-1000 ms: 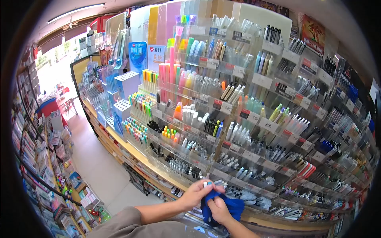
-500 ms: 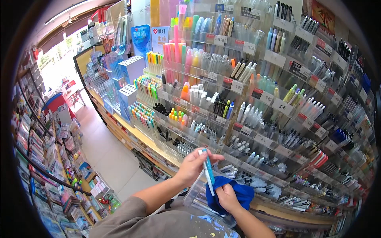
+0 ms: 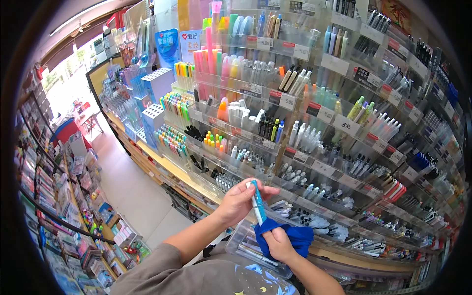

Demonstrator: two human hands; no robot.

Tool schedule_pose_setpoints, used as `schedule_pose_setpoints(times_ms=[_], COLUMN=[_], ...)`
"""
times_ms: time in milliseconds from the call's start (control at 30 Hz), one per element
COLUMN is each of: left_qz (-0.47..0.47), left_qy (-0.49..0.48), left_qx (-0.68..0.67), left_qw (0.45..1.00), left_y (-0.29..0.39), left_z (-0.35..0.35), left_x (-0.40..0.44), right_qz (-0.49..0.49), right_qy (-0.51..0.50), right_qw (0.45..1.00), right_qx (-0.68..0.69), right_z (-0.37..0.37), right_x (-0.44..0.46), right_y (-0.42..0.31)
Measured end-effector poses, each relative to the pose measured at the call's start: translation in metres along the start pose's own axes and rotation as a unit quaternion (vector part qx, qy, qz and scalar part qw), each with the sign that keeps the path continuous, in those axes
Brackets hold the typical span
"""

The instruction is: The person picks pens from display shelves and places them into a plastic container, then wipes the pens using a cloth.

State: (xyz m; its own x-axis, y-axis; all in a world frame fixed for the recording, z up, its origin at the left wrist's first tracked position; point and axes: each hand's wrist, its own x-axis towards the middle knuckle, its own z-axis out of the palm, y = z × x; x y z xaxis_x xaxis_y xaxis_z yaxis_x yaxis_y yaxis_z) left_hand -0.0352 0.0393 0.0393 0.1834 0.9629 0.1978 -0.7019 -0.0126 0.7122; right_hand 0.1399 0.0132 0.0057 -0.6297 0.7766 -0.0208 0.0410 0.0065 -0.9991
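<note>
My left hand (image 3: 237, 202) pinches the upper end of a teal and white pen (image 3: 258, 202) between thumb and fingers, with other fingers stretched out to the right. Round the pen's lower end is a blue cloth (image 3: 297, 239), bunched in my right hand (image 3: 279, 246), whose fingers close on it. The cloth covers the pen's lower tip. Just under both hands, near my body, is a clear plastic box (image 3: 236, 250) with several pens lying in it, partly hidden by the cloth and my right hand.
A tiered clear acrylic rack (image 3: 314, 164) full of pens and price tags rises in front of me. Blue and white pen holders (image 3: 156, 82) stand at its left end. Across the tiled aisle (image 3: 125, 187), shelves of packaged goods (image 3: 73, 196) line the left side.
The cloth and my right hand have moved up the pen, now covering its lower end that showed before. The whole view has shifted slightly left.
</note>
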Motion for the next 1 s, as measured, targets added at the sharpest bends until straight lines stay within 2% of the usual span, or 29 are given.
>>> schedule_pose_setpoints(times_ms=[33, 133, 200, 233, 333, 367, 433, 533, 567, 667, 700, 800, 833, 1000], left_qz=[-0.001, -0.001, 0.001, -0.003, -0.031, -0.003, 0.005, -0.033, -0.055, -0.116, -0.136, -0.173, -0.177, -0.200], left_qy=[0.010, 0.035, 0.050, 0.065, 0.080, 0.101, 0.078, 0.047, 0.031, 0.010, 0.001, -0.018, -0.023, -0.039], left_qx=[0.000, 0.022, 0.063, 0.136, 0.157, 0.091, 0.013, -0.049, -0.059, -0.067, -0.068, -0.079, -0.087, -0.099], left_qw=[1.000, 0.999, 0.997, 0.989, 0.984, 0.991, 0.997, 0.997, 0.996, 0.991, 0.988, 0.982, 0.980, 0.974], left_y=[0.001, -0.002, -0.016, -0.023, -0.037, -0.040, -0.026, -0.007, -0.007, -0.017, -0.021, -0.032, -0.034, -0.040], left_z=[0.002, 0.013, 0.017, 0.020, 0.015, 0.011, 0.009, 0.004, 0.001, 0.004, 0.006, 0.012, 0.013, 0.011], left_x=[-0.002, -0.004, -0.010, -0.015, -0.023, -0.022, -0.018, -0.018, -0.020, -0.030, -0.033, -0.040, -0.041, -0.043], right_qz=[-0.001, -0.084, -0.085, -0.085, -0.053, -0.036, -0.002, -0.107, -0.091, -0.096, -0.088, -0.147, -0.116, -0.116], right_qy=[0.006, 0.027, 0.045, 0.054, 0.077, 0.079, 0.083, 0.175, 0.172, 0.204, 0.208, 0.224, 0.236, 0.206], right_qw=[1.000, 0.995, 0.992, 0.990, 0.990, 0.991, 0.991, 0.978, 0.977, 0.957, 0.954, 0.944, 0.942, 0.942], right_qx=[0.003, -0.045, -0.080, -0.097, -0.104, -0.106, -0.108, -0.019, 0.082, 0.181, 0.198, 0.192, 0.209, 0.237], right_z=[0.001, 0.002, 0.000, -0.001, 0.004, 0.003, -0.001, -0.001, -0.004, -0.011, -0.013, -0.016, -0.017, -0.016], right_x=[0.000, 0.003, 0.003, 0.003, 0.004, 0.004, 0.003, 0.006, 0.005, 0.009, 0.010, 0.016, 0.014, 0.012], right_y=[0.002, 0.008, 0.009, 0.009, 0.004, 0.004, 0.004, 0.008, 0.002, 0.002, 0.002, 0.001, -0.001, -0.007])
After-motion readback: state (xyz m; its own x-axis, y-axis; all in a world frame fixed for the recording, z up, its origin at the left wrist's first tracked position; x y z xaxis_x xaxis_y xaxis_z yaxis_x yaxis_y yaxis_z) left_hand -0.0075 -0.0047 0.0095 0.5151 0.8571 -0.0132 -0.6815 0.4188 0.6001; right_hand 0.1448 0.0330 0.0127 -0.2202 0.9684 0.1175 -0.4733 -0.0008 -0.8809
